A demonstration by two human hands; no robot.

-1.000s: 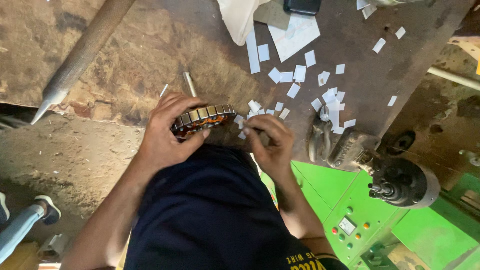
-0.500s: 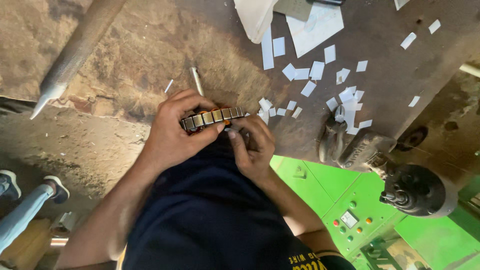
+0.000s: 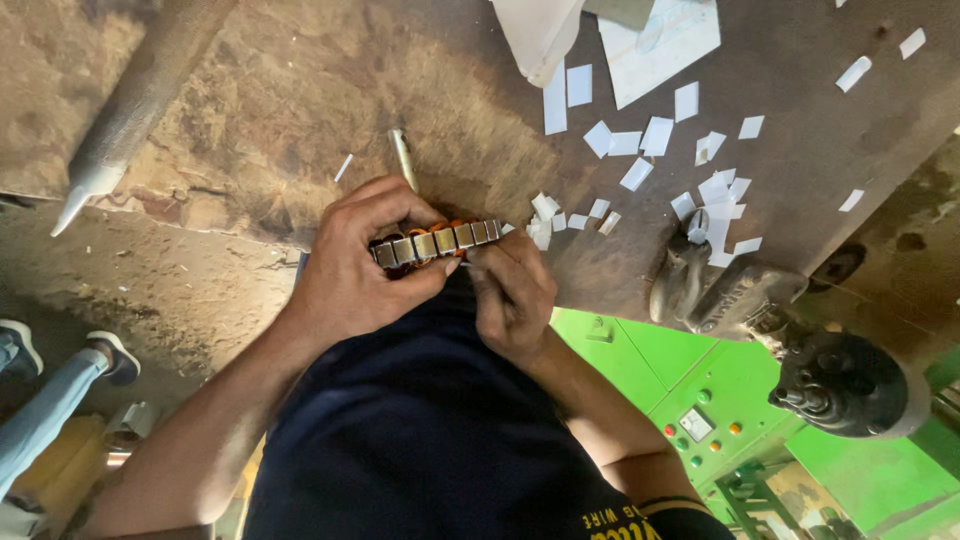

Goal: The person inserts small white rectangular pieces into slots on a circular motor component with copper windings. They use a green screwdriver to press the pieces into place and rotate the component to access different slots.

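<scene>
My left hand (image 3: pixel 355 265) grips a round metal stator core (image 3: pixel 437 241) with copper windings, held on edge at the near rim of the brown workbench (image 3: pixel 300 110). My right hand (image 3: pixel 512 290) presses its fingertips against the core's right side; whether it pinches something small there, I cannot tell. Several small white paper slips (image 3: pixel 640 150) lie scattered on the bench just beyond the hands. A thin metal rod (image 3: pixel 403 158) lies on the bench behind my left hand.
A long grey metal bar (image 3: pixel 135 105) lies at the bench's left. White sheets (image 3: pixel 660 40) sit at the far edge. A bench vise (image 3: pixel 780 330) is at right, a green machine with buttons (image 3: pixel 700 420) below. Another person's leg and shoe (image 3: pixel 60 390) stand at left.
The view has shifted a little; both hands stay on the core, and my right fingers have worked closer onto its right side.
</scene>
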